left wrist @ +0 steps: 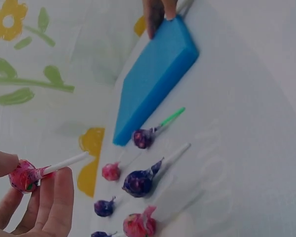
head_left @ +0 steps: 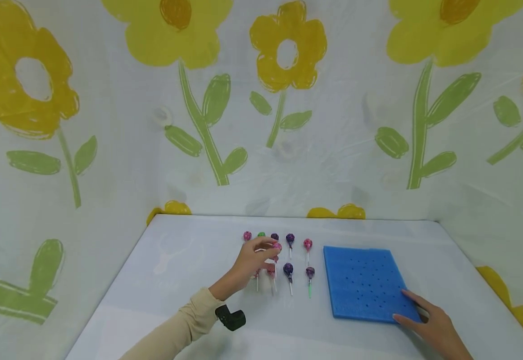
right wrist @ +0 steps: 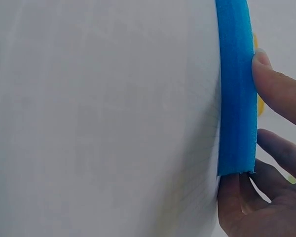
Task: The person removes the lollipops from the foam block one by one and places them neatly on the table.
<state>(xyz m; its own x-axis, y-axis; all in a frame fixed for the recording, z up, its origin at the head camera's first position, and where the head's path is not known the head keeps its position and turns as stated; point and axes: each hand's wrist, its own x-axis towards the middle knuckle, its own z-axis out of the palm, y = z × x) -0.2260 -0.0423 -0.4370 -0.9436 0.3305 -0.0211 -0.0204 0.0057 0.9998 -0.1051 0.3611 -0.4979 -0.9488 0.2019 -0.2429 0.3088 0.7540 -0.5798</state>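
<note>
Above the rows of lollipops, my left hand (head_left: 249, 261) pinches a pink-wrapped lollipop (left wrist: 24, 176) by its round candy, thumb on one side and fingers on the other. Its white stick points away from the palm in the left wrist view. At the right lies a thick blue foam block (head_left: 349, 306) dotted with small holes. My right hand (head_left: 434, 322) holds its near right corner, the thumb at the front edge and a finger on the right side. In the right wrist view the thumb (right wrist: 281, 91) presses against the foam.
Several wrapped lollipops lie in two rows on the white table (head_left: 175, 280), including a purple one (head_left: 288, 269), one with a green stick (head_left: 310, 289) and a red-pink one (head_left: 308, 243). A white curtain (head_left: 333, 150) with yellow flowers stands behind.
</note>
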